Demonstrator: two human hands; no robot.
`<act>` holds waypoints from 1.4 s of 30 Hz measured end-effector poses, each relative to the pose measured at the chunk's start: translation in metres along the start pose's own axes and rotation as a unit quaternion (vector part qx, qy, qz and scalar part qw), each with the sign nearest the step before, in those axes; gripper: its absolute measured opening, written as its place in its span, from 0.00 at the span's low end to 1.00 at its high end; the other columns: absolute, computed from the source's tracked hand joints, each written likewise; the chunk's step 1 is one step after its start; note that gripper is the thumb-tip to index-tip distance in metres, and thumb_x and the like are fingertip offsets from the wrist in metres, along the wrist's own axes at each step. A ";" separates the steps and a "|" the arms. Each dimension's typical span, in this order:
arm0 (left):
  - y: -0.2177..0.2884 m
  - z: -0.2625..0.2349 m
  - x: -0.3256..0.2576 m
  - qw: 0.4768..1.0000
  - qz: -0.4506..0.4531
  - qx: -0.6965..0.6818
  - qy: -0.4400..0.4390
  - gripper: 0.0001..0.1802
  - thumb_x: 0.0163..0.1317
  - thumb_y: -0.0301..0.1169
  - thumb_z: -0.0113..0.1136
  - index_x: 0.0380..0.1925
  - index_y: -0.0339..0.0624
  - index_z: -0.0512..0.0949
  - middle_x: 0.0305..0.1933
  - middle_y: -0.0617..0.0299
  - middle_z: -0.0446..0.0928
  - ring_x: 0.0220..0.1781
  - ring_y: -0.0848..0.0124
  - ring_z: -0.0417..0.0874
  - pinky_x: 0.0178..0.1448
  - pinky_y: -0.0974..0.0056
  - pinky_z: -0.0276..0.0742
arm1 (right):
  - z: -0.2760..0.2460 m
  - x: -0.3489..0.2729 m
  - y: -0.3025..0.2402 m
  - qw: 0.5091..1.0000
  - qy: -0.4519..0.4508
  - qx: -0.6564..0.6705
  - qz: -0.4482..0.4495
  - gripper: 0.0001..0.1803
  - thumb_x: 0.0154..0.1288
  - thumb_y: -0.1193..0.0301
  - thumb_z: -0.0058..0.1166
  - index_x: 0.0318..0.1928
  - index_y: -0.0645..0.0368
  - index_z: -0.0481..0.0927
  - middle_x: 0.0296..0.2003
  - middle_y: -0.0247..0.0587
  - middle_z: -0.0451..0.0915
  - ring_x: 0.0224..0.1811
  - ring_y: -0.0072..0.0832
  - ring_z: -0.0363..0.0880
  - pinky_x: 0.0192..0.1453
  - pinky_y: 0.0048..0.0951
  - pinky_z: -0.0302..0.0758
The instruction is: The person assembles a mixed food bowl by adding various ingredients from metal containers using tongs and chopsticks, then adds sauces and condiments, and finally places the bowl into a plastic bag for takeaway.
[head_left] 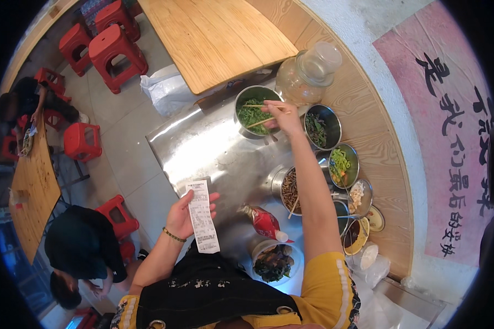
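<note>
A long white paper receipt (204, 219) is pinched in my left hand (184, 215), thumb on top, beside the steel table's left edge. My right hand (284, 116) reaches out over a steel pot (239, 122) and grips a pair of wooden chopsticks (259, 123). Their tips are spread over the chopped green herbs (251, 113) in the pot. Just right of that pot stands a steel pot of dark leaves (316, 129). Under my right forearm, a pot of brown strips (291, 192) is partly hidden.
Along the right are a bowl of cut green peppers (340, 165), chopped garlic (358, 195) and a dark sauce bowl (352, 237). A red pouch with a white cap (263, 223) lies near a tub of dark food (273, 263). A glass jar (302, 79) stands far right. Two people sit left among red stools (118, 55).
</note>
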State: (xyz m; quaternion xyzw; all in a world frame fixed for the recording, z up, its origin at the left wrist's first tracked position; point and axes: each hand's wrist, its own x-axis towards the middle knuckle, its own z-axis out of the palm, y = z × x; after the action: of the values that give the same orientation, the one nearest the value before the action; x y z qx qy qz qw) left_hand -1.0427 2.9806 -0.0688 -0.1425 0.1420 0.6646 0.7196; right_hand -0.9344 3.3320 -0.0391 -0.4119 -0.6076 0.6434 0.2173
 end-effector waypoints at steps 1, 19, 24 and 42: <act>-0.001 -0.001 0.000 1.000 0.002 -0.001 -0.006 0.26 0.71 0.44 0.36 0.65 0.47 0.56 0.60 0.42 0.66 0.49 0.58 0.78 0.54 0.52 0.75 | 0.003 0.002 0.002 1.000 0.011 -0.001 0.003 0.14 0.66 0.68 0.50 0.44 0.69 0.77 0.32 0.47 0.82 0.18 0.26 0.79 0.21 0.22 0.78; 0.001 -0.005 0.001 1.000 0.010 -0.002 -0.008 0.26 0.71 0.44 0.35 0.63 0.43 0.58 0.61 0.42 0.66 0.50 0.58 0.78 0.54 0.52 0.75 | 0.012 -0.004 0.005 0.996 0.048 0.068 0.021 0.16 0.66 0.65 0.49 0.34 0.71 0.76 0.25 0.52 0.80 0.19 0.32 0.80 0.22 0.27 0.80; 0.001 -0.004 0.000 1.000 0.013 0.001 -0.016 0.26 0.71 0.44 0.34 0.63 0.41 0.59 0.61 0.42 0.66 0.50 0.58 0.78 0.54 0.52 0.76 | 0.003 -0.010 0.009 0.991 0.062 0.115 0.013 0.16 0.66 0.66 0.49 0.35 0.71 0.76 0.25 0.52 0.80 0.20 0.32 0.81 0.24 0.29 0.81; -0.014 0.005 -0.024 0.999 0.022 0.013 -0.020 0.25 0.70 0.44 0.36 0.62 0.43 0.59 0.59 0.43 0.68 0.48 0.57 0.79 0.53 0.51 0.76 | -0.040 -0.043 -0.043 0.961 0.121 0.243 -0.050 0.16 0.69 0.65 0.45 0.37 0.70 0.74 0.28 0.51 0.80 0.25 0.32 0.82 0.31 0.31 0.83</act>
State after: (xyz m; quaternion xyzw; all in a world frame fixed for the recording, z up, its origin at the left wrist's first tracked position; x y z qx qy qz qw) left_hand -1.0306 2.9592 -0.0550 -0.1167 0.1386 0.6809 0.7096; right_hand -0.8875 3.3294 0.0166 -0.3906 -0.4220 0.7050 0.4150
